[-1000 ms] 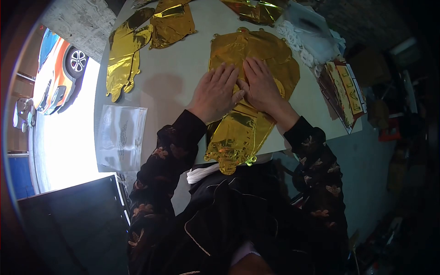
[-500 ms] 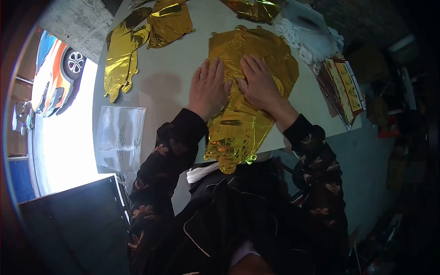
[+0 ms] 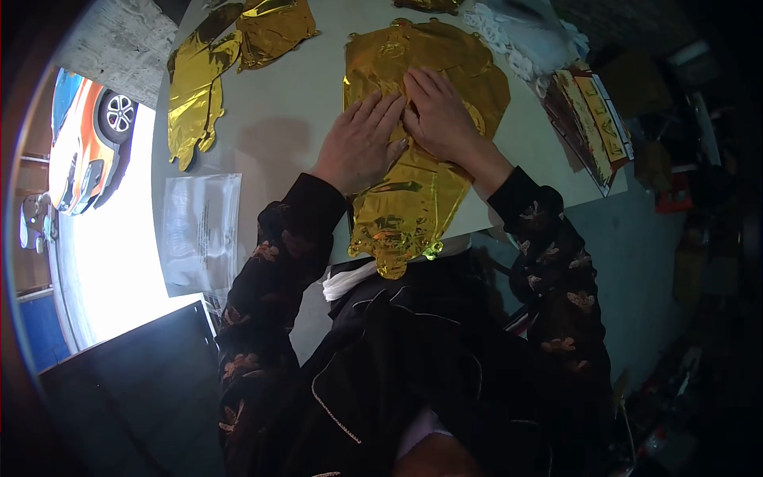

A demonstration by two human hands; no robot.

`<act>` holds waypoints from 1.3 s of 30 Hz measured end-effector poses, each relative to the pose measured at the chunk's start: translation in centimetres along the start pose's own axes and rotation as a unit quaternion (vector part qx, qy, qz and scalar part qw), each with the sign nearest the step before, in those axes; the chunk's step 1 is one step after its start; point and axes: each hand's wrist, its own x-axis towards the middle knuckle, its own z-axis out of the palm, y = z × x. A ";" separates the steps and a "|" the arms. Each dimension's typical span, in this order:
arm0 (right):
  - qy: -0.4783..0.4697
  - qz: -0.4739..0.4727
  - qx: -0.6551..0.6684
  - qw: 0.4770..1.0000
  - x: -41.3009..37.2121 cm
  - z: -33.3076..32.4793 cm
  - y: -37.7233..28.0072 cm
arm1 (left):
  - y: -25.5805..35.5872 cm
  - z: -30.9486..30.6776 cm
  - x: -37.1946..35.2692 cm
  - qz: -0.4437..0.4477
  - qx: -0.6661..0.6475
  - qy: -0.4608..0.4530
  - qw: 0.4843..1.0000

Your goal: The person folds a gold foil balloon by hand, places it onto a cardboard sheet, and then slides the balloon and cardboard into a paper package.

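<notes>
A large gold foil balloon point(image 3: 421, 191), uninflated, lies spread on the table in front of me, its lower tip hanging over the near edge. My left hand point(image 3: 362, 141) rests flat on its left side, fingers stretched out and pointing up and to the right. Just right of it, my right hand point(image 3: 439, 115) lies flat on the balloon's middle, fingers extended. Neither hand grips anything. The foil under both palms is hidden. A clear plastic bag point(image 3: 201, 234) with small print lies left of my left arm.
More flat gold foil balloons point(image 3: 195, 95) lie at the table's far left. White cord and a translucent bag point(image 3: 520, 36) sit at the far right. A printed "FALL" packet point(image 3: 592, 119) is at the right edge of the table point(image 3: 274, 103). A car point(image 3: 87, 151) stands outside, left.
Both hands stay flat on the foil, but the left has turned more to the right and its fingers are nearer the right hand. The whole view has shifted slightly.
</notes>
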 end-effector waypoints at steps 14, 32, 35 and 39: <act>-0.055 0.441 0.700 0.559 -18.5 -13.5 -12.9 | -0.5 1.2 0.0 0.023 0.048 0.031 0.998; 0.000 0.313 0.923 0.222 -16.5 -8.8 -14.1 | -0.8 1.8 0.0 0.033 0.059 0.057 0.996; 0.029 0.326 0.917 0.229 -14.8 -9.2 -12.2 | -0.7 1.6 0.1 0.035 0.053 0.052 0.997; 0.018 0.246 0.942 0.226 -12.5 -7.8 -8.7 | -0.9 1.5 0.1 0.032 0.042 0.029 0.998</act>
